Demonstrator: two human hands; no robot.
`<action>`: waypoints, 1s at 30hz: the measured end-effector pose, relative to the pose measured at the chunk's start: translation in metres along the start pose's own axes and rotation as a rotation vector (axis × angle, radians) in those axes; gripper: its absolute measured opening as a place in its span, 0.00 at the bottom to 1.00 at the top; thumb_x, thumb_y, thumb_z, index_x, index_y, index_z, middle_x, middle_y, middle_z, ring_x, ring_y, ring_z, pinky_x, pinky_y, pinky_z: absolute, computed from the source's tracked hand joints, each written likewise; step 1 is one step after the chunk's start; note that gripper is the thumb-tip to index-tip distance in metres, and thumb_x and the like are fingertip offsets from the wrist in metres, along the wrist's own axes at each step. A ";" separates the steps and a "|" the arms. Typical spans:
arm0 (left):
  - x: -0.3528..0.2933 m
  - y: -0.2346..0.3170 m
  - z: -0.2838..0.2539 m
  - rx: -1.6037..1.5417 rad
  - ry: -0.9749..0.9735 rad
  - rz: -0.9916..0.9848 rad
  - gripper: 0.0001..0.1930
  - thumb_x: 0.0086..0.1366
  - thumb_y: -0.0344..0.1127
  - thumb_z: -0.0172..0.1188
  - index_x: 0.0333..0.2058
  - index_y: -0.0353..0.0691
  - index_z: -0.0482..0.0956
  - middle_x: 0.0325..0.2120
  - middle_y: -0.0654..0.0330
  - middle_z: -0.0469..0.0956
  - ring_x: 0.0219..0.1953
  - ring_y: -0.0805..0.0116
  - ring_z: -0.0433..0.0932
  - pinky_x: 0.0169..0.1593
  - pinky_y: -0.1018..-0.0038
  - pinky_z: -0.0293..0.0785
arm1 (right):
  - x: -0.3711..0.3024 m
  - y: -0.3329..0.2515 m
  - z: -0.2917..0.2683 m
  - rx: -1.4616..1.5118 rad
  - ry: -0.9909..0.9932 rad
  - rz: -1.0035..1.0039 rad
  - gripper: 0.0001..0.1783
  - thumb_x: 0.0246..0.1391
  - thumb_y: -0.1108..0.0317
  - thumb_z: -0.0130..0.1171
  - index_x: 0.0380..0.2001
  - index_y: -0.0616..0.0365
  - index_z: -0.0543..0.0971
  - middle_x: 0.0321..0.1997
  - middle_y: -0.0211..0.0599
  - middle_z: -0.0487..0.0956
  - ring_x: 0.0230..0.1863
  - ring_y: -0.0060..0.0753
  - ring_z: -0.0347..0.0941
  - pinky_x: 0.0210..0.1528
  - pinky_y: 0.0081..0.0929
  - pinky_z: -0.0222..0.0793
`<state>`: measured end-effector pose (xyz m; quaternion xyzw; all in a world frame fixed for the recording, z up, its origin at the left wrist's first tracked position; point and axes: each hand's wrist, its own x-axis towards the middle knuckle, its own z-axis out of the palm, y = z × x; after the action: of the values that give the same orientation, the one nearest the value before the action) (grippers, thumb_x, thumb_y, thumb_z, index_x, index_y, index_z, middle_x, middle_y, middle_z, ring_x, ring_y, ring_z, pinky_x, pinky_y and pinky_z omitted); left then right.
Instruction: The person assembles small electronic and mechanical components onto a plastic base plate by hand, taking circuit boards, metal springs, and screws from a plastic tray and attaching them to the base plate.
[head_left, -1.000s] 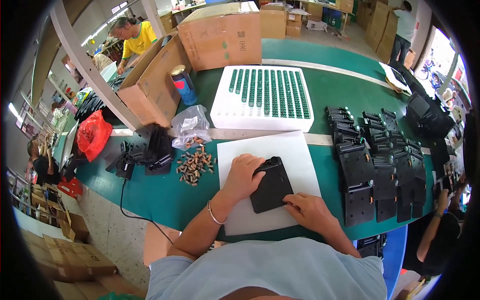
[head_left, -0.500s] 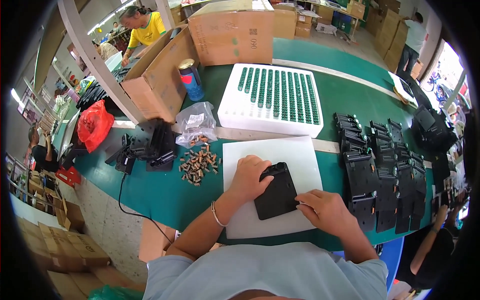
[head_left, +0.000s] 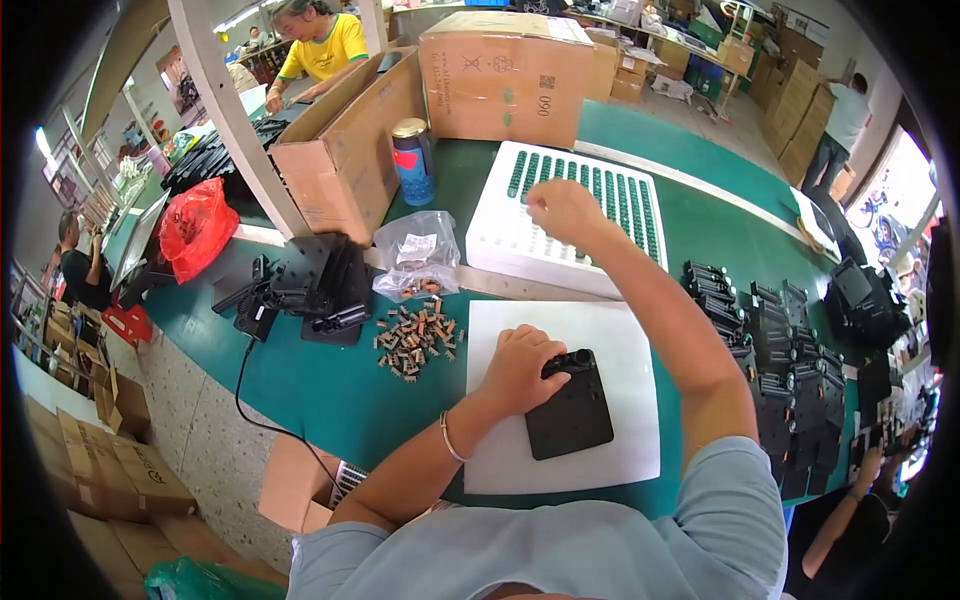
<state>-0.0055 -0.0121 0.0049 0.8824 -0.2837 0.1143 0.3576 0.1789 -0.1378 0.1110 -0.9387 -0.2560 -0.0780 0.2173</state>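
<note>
My left hand (head_left: 520, 370) is closed around the upper end of a flat black plastic housing (head_left: 572, 418), its thumb on the near face. The housing lies slightly tilted on a white sheet (head_left: 498, 462) in front of me. Stretched out ahead, my right hand (head_left: 563, 212) is over a white foam tray (head_left: 488, 228) with rows of small green cylinders (head_left: 640, 222). Its fingers are drawn together near the left rows; whether anything is between them is hidden.
Left of the sheet lie a heap of small brown parts (head_left: 415, 342), a clear plastic bag (head_left: 420, 252) and black devices (head_left: 325, 285). Black assemblies (head_left: 800, 405) stand in rows at right. Behind are a blue jar (head_left: 413, 168) and cartons (head_left: 500, 85). A person in yellow works far left.
My right hand has left the housing's lower right edge and reached forward over the foam tray. My left hand keeps its hold on the housing. The whole view has shifted slightly.
</note>
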 end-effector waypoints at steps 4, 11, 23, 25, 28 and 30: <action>0.002 0.000 0.004 -0.027 0.016 0.032 0.18 0.50 0.41 0.70 0.40 0.45 0.80 0.33 0.60 0.75 0.44 0.58 0.71 0.51 0.61 0.61 | 0.059 0.022 0.043 -0.095 0.028 0.109 0.12 0.50 0.67 0.58 0.39 0.51 0.84 0.45 0.45 0.82 0.47 0.51 0.79 0.50 0.42 0.74; -0.001 -0.001 0.002 -0.063 0.016 0.011 0.19 0.49 0.41 0.70 0.40 0.44 0.79 0.34 0.59 0.74 0.45 0.57 0.71 0.51 0.60 0.61 | 0.080 0.013 0.066 -0.204 -0.028 0.233 0.14 0.51 0.72 0.55 0.41 0.58 0.81 0.47 0.49 0.81 0.49 0.53 0.79 0.50 0.44 0.75; 0.000 0.001 0.003 -0.047 0.043 0.016 0.20 0.48 0.40 0.71 0.40 0.43 0.79 0.34 0.60 0.74 0.45 0.58 0.71 0.51 0.60 0.61 | 0.091 0.011 0.066 -0.291 -0.046 0.226 0.12 0.51 0.72 0.56 0.39 0.59 0.82 0.46 0.50 0.82 0.47 0.51 0.80 0.48 0.41 0.77; 0.001 0.002 0.003 -0.034 0.030 0.018 0.20 0.48 0.39 0.71 0.41 0.43 0.79 0.35 0.59 0.74 0.46 0.58 0.71 0.51 0.60 0.61 | 0.096 0.019 0.069 -0.409 -0.096 0.161 0.12 0.52 0.73 0.55 0.39 0.59 0.83 0.46 0.49 0.82 0.47 0.51 0.80 0.48 0.41 0.77; 0.000 0.001 0.002 -0.043 0.025 0.012 0.20 0.49 0.40 0.71 0.41 0.43 0.79 0.35 0.59 0.74 0.46 0.57 0.71 0.51 0.60 0.61 | 0.092 0.020 0.076 -0.406 -0.002 0.088 0.12 0.53 0.74 0.54 0.41 0.59 0.82 0.43 0.47 0.82 0.46 0.52 0.81 0.46 0.42 0.77; -0.001 0.000 0.002 -0.041 0.044 0.020 0.20 0.49 0.40 0.71 0.41 0.43 0.79 0.35 0.59 0.74 0.46 0.57 0.71 0.51 0.60 0.61 | 0.085 0.019 0.079 -0.369 0.060 0.089 0.12 0.53 0.74 0.54 0.41 0.59 0.80 0.42 0.47 0.82 0.45 0.52 0.81 0.46 0.42 0.77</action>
<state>-0.0067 -0.0135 0.0029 0.8693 -0.2867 0.1315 0.3806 0.2642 -0.0793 0.0553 -0.9702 -0.1893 -0.1417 0.0524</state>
